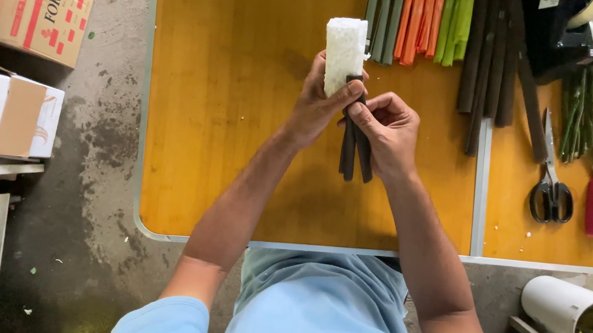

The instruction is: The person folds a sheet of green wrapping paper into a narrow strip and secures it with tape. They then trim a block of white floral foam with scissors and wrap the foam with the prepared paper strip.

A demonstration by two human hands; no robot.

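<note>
Over the tabletop (pixel 225 144) the left hand (pixel 314 106) gripped a light, crumbly-looking white foam block (pixel 344 50) near its base, while the right hand (pixel 388 128) pinched limp dark strips (pixel 355 154) against it.

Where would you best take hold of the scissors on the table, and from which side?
Grip the scissors by the black handle loops, coming from the near table edge: they lie flat with the loops toward the person and the blades pointing away, so probably no hand meets the tips.
</note>
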